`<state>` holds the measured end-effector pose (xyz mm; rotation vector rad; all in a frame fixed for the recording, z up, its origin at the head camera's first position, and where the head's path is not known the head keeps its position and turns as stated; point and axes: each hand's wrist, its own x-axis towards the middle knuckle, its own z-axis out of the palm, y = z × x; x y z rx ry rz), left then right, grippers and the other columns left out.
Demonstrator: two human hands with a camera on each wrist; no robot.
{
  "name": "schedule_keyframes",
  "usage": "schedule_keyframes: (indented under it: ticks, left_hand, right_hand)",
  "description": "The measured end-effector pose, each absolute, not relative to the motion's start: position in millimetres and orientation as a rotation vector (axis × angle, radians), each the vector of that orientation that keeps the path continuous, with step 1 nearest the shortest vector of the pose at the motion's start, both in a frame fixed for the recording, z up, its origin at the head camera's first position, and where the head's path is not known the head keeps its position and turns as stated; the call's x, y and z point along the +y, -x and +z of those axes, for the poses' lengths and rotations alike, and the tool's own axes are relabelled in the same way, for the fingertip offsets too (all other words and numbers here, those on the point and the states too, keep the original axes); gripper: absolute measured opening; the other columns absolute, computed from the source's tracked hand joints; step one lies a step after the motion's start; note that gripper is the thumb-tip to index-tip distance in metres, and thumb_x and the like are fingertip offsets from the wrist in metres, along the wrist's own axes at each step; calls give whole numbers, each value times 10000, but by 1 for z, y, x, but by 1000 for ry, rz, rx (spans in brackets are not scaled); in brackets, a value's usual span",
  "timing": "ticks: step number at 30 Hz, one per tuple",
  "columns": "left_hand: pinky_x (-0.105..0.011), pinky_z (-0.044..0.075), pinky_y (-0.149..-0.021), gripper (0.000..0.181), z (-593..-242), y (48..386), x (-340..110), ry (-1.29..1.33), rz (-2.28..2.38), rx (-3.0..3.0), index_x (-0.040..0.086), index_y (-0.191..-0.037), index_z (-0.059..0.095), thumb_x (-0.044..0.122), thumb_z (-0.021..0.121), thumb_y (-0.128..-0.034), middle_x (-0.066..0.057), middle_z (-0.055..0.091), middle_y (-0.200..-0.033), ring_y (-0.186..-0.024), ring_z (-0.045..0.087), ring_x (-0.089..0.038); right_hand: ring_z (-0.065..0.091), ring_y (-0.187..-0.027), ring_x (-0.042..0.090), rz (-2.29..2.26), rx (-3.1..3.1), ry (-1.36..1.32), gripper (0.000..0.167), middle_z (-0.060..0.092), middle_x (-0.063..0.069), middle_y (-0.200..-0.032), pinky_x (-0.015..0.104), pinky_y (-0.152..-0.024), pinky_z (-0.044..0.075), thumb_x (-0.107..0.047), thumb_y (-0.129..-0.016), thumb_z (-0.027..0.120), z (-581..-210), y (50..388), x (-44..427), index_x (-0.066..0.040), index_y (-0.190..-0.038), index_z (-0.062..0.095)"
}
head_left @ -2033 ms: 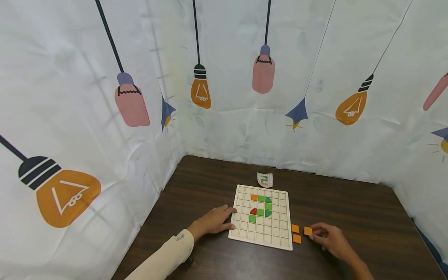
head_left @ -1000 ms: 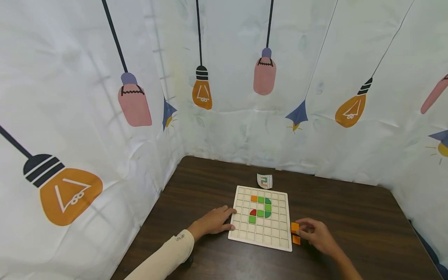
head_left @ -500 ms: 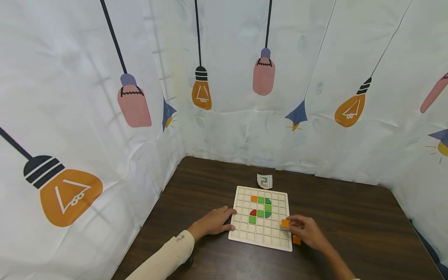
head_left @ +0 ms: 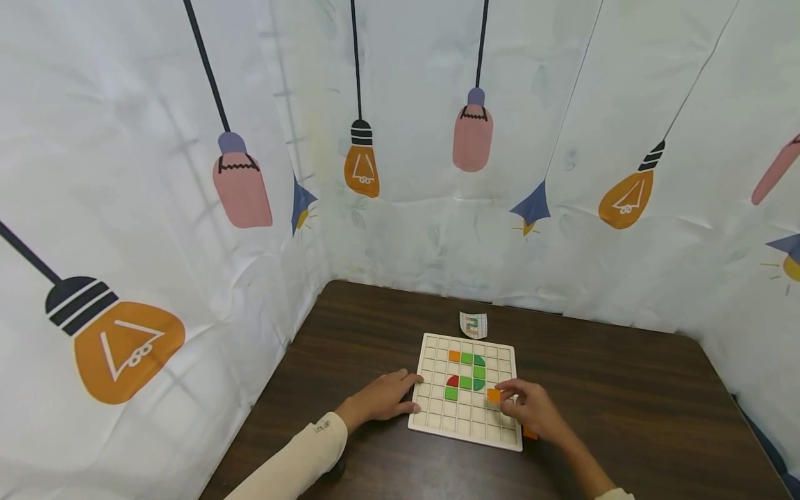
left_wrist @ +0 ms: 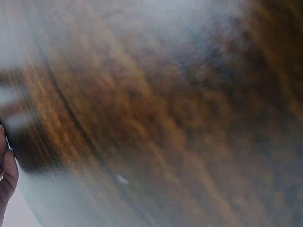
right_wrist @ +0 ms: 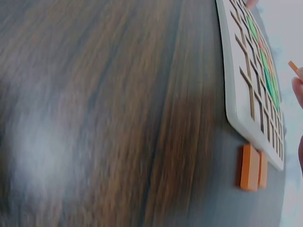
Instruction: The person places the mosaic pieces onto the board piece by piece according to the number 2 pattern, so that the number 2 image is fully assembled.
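My right hand (head_left: 531,408) pinches an orange square tile (head_left: 494,395) between thumb and fingertips, above the right part of a pale gridded board (head_left: 465,423). In the right wrist view that held tile (right_wrist: 294,66) shows at the right edge, apart from the board. With fingers spread, my left hand (head_left: 382,397) rests on the board's left edge. On the grid lie an orange square (head_left: 454,355), several green squares and quarter-rounds (head_left: 479,372), and a red quarter-round (head_left: 453,380). The left wrist view catches only a few fingers (left_wrist: 9,172) of the left hand.
Two orange tiles (right_wrist: 250,168) lie beside the board's right edge; in the head view my right hand mostly hides them. A small printed card (head_left: 473,325) with a coloured grid pattern lies behind the board. The dark wooden table (head_left: 625,375) meets a patterned white curtain (head_left: 412,229).
The right hand has carried the orange tile leftward from beside the board, past the other orange tiles, to over the grid. My left hand stays at the board's left edge.
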<state>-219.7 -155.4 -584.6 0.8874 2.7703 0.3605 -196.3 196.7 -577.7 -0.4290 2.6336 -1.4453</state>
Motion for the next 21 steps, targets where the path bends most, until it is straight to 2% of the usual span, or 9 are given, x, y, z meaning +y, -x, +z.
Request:
schedule_keyframes:
  ticks: [8, 15, 21]
  left_hand:
    - [-317, 455, -869, 615, -583, 219, -155, -904, 352, 2771, 208, -1458, 490, 549, 601, -959, 19, 575, -1106, -888, 495, -71]
    - [-308, 457, -850, 618, -582, 218, -155, -915, 352, 2770, 196, -1456, 494, 545, 604, -958, 13, 576, -1099, -876, 494, -72]
    - [-300, 453, -836, 612, -580, 218, -155, -906, 349, 2773, 198, -1453, 496, 541, 606, -959, 14, 576, -1094, -871, 493, -72]
  right_hand:
    - [528, -585, 60, -1488, 2522, 414, 272, 683, 92, -928, 247, -500, 462, -43, -872, 741, -583, 198, 180, -7, -1138, 692]
    - [534, -639, 21, -1498, 2532, 504, 256, 695, 78, -895, 227, -534, 449, -63, -873, 759, -588, 194, 167, 12, -1111, 698]
    - [472, -547, 10, -1522, 2500, 489, 239, 676, 38, -866, 217, -487, 428, -57, -864, 763, -591, 192, 157, -8, -1091, 707]
